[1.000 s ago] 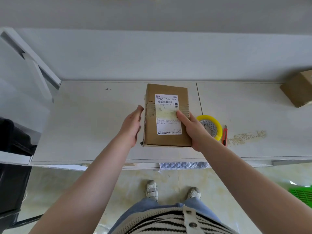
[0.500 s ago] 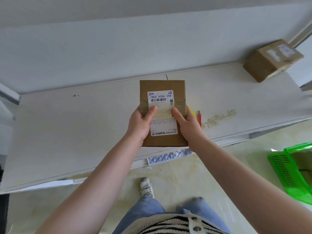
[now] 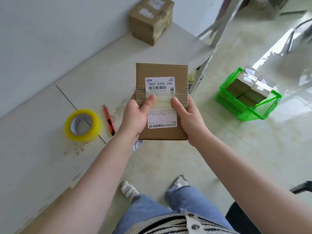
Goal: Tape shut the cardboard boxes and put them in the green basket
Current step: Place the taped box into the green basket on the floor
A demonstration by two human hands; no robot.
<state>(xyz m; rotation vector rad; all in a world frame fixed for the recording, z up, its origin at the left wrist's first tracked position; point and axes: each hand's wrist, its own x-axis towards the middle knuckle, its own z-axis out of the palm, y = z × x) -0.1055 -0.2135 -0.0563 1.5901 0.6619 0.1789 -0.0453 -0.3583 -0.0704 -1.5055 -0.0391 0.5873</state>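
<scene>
- White worktable (image 3: 50,149): runs along the left of the view against a pale wall, with a dark seam across its top and brownish stains on the surface near the front edge.
- Tiled floor (image 3: 253,157): pale, glossy, with bright glare at upper right; the person's jeans and two light sneakers show at the bottom of the frame.
- Green basket (image 3: 224,97): plastic, sits on the floor to the right, well apart from the table. Brown cardboard boxes already lie inside it, one with a white label facing up.
- Second cardboard box (image 3: 150,22): on the far end of the table near the wall, with white labels on top and tape across one side.
- Held cardboard box (image 3: 162,70): flat, brown, carried in the air past the table's edge, between the table and the basket, label side up. A white shipping label (image 3: 159,83) reads "780C H306 34A" with a barcode. A band of clear tape crosses the middle over the label.
- Left hand (image 3: 135,115): grips the box's left edge, thumb pressed on the tape band on top, fingers hidden underneath.
- Right hand (image 3: 189,119): grips the right edge the same way, thumb on top beside the tape band.
- Roll of packing tape (image 3: 83,125): yellowish, lying flat on the table, left of the held box.
- Orange utility knife (image 3: 108,119): lies on the table just beside the roll, between it and the left hand.
</scene>
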